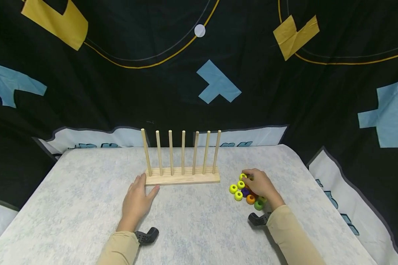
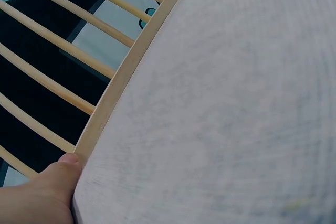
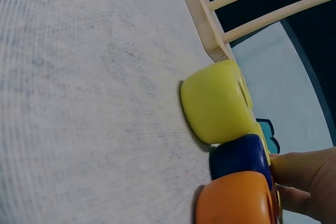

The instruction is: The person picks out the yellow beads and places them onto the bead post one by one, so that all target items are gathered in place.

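Observation:
A wooden peg rack (image 1: 183, 179) with a row of several upright dowels stands on the table. My left hand (image 1: 137, 200) touches the left end of its base, fingers straight along the end; the thumb (image 2: 68, 161) lies at the front edge. To the right of the rack is a cluster of round beads with holes. My right hand (image 1: 260, 184) reaches over them, thumb and finger around a yellow bead (image 1: 243, 177) at the cluster's far side. Around it lie a purple bead (image 1: 245, 192), an orange bead (image 1: 250, 199) and a green bead (image 1: 258, 205). The palm hides other beads.
A pale, mottled cloth covers the table (image 1: 192, 224). Behind it hangs a dark curtain (image 1: 146, 95) with blue and gold shapes. Each wrist wears a black camera mount, the left one (image 1: 147, 235) near the table's front.

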`<state>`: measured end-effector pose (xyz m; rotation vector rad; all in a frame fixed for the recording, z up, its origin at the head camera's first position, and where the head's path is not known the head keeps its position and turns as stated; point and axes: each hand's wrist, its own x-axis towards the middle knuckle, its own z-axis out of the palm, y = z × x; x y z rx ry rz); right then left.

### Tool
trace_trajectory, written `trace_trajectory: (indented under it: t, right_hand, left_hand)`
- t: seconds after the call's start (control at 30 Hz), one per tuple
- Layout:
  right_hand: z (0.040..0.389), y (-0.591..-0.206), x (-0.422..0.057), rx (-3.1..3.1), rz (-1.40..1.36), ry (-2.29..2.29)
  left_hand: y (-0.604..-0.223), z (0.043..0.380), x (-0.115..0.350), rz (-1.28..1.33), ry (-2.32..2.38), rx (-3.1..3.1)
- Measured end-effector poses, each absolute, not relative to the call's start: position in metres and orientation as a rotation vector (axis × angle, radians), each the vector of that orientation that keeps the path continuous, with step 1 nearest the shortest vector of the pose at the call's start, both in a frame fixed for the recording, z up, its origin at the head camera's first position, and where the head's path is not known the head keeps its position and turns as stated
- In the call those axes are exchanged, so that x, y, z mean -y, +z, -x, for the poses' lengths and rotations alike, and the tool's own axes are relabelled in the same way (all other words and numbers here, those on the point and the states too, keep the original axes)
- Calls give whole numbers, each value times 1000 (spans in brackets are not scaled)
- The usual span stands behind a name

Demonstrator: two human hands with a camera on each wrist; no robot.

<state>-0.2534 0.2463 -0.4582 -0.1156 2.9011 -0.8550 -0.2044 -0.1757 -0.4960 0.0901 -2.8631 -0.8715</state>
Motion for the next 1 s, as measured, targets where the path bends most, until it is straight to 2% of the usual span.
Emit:
trace_trajectory:
  t: [1.0]
  right_hand:
    - [262, -462, -236, -2939, 25, -870]
  left_hand:
    - [-499, 207, 172, -141, -846, 2776]
